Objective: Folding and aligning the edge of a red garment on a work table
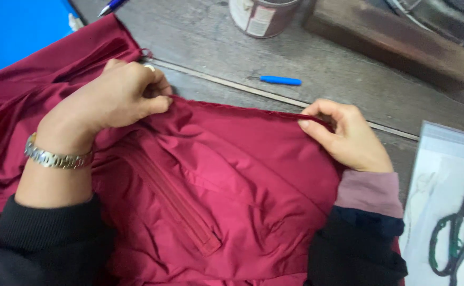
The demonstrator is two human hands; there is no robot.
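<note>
At the far left I see a blue sheet [17,26] lying on the tabletop [343,69], with the tip of a blue pen [110,6] just beyond it. A dark red garment [232,175] spreads over the near left and middle of the scene, a matching zipper [173,201] running diagonally down its front. My left hand [113,98] is closed on the garment's far edge, fingertips pinched tight on the fabric — a metal watch [57,156] sits on that wrist above a black sleeve. From that pinch the edge runs taut to the right, where my right hand [345,135] clamps the same hem between thumb and fingers. The two hands are well apart, the hem stretched between them.

Beyond the garment, on the bare tabletop, lies a small blue-handled tool [279,80], near the stretched edge but not touching it. Farther back stands a round tin [261,16], and to its right a dark wooden block [396,42]. At the near right — just beside my right sleeve — lies a clear plastic sleeve with paper [433,201], and on it a pair of scissors with green-wrapped handles [454,241].
</note>
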